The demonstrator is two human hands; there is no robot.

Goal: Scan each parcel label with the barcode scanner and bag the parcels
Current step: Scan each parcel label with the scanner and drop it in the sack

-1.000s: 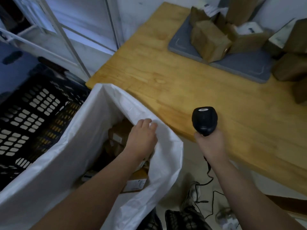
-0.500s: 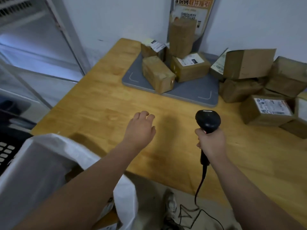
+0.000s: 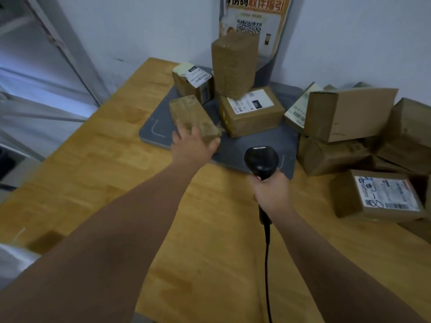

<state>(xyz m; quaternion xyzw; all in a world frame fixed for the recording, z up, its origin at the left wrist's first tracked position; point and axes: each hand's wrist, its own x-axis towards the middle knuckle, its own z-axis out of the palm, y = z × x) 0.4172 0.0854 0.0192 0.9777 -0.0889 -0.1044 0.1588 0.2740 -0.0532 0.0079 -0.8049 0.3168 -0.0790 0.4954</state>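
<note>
Surface: a wooden table (image 3: 105, 183) of light, jointed planks, its far side against a pale wall.
Far middle: a grey mat (image 3: 235, 148) with white corner marks lies flat on the wood and carries several parcels of its own.
Right of the mat: a heap of brown parcels (image 3: 331, 157) sits on the bare wood just beside the mat's right edge, some stacked on others.
Near right: a labelled parcel (image 3: 377, 197) lies flat, label up, just in front of the heap.

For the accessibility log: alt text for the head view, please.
The left hand touches a taped brown parcel on a grey mat, while the right hand grips a black barcode scanner. More parcels crowd the wooden table at far right.
</note>
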